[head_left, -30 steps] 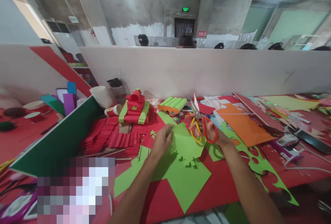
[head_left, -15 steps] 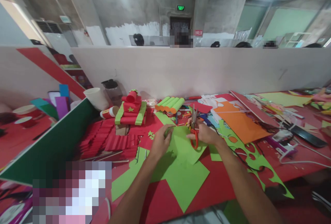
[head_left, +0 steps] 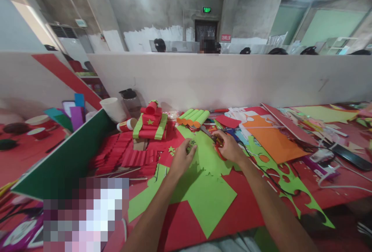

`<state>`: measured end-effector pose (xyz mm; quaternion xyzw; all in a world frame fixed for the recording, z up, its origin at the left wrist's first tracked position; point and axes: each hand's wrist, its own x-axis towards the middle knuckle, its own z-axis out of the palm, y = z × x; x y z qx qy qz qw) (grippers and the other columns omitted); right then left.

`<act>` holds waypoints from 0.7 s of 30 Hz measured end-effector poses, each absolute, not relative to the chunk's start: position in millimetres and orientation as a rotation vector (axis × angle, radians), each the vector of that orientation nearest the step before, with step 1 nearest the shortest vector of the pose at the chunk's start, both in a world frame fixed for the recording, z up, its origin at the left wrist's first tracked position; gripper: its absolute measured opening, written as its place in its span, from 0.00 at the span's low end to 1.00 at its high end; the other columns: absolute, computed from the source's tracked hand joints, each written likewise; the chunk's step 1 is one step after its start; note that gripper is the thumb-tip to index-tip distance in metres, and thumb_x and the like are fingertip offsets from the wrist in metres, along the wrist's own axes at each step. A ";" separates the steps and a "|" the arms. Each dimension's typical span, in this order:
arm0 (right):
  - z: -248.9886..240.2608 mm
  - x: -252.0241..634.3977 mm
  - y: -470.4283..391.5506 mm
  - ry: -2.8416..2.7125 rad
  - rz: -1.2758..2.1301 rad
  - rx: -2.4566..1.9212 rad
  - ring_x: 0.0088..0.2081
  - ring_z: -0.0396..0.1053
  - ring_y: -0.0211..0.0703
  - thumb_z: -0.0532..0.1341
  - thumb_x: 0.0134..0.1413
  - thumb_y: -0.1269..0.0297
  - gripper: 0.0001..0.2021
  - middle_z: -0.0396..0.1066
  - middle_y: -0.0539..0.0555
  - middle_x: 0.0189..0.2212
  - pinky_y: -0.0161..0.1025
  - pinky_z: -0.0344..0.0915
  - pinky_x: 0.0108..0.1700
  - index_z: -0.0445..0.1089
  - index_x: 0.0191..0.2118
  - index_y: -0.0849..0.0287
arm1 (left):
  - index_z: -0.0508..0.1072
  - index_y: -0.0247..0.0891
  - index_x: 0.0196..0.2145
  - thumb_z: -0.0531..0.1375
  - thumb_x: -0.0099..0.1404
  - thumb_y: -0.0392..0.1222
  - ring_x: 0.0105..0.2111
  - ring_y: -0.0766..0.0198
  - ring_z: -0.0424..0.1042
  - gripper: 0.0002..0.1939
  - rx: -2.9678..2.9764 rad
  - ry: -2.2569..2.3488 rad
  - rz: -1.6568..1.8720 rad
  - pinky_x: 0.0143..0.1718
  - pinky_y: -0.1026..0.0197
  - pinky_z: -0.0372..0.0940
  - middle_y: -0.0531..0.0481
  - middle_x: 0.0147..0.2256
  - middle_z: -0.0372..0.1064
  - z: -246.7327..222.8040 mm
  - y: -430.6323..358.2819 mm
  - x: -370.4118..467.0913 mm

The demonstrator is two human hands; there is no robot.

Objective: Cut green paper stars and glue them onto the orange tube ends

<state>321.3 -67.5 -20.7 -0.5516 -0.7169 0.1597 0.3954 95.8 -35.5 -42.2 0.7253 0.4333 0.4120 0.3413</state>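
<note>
My left hand (head_left: 182,156) is closed, pinching a small green paper piece (head_left: 193,142) that looks star-shaped. In my right hand (head_left: 229,147) are scissors (head_left: 213,137) with orange-red handles, their blades pointing up and to the left, apart from the piece. Below both hands lies a green paper sheet (head_left: 207,161) with a jagged cut edge. Another green sheet (head_left: 210,195) spreads beneath it toward me. Several little green stars (head_left: 171,151) rest on red paper left of my left hand.
A red-and-green paper model (head_left: 150,122) stands at the back left, beside folded red strips (head_left: 124,153). A green board (head_left: 62,155) rises on the left. Green rolls (head_left: 196,116) lie ahead. On the right are orange paper (head_left: 273,137), a hole-cut green sheet (head_left: 302,190) and cables.
The scissors have swung from upright to tilted left. My left hand has come off the green sheet with the small piece, and the sheet has settled flatter. The view has shifted slightly left.
</note>
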 end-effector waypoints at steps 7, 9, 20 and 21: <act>-24.0 322.2 -64.7 -1.806 0.324 -1.459 0.39 0.75 0.51 0.62 0.49 0.71 0.19 0.78 0.55 0.40 0.42 0.68 0.43 0.68 0.48 0.52 | 0.68 0.39 0.31 0.56 0.65 0.47 0.23 0.66 0.60 0.10 1.885 1.100 1.075 0.26 0.63 0.52 0.54 0.25 0.63 -43.5 -33.9 97.2; -24.3 322.5 -64.2 -1.806 0.331 -1.459 0.40 0.76 0.51 0.63 0.48 0.70 0.18 0.78 0.55 0.40 0.43 0.69 0.44 0.68 0.48 0.52 | 0.67 0.39 0.30 0.56 0.65 0.47 0.23 0.66 0.58 0.10 1.883 1.107 1.091 0.26 0.63 0.52 0.55 0.24 0.61 -42.6 -34.2 97.5; -19.0 323.3 -72.4 -1.762 0.782 -1.261 0.39 0.75 0.46 0.64 0.51 0.66 0.20 0.76 0.53 0.40 0.39 0.71 0.41 0.68 0.51 0.56 | 0.69 0.39 0.39 0.55 0.67 0.46 0.29 0.63 0.66 0.09 1.911 1.129 1.101 0.32 0.62 0.58 0.51 0.30 0.69 -43.8 -37.2 98.9; -18.9 323.6 -72.6 -1.750 0.816 -1.257 0.40 0.75 0.46 0.65 0.51 0.66 0.21 0.75 0.54 0.40 0.40 0.71 0.41 0.67 0.52 0.56 | 0.69 0.39 0.39 0.55 0.68 0.46 0.30 0.63 0.67 0.09 1.903 1.130 1.102 0.33 0.62 0.59 0.50 0.31 0.70 -44.2 -37.2 99.4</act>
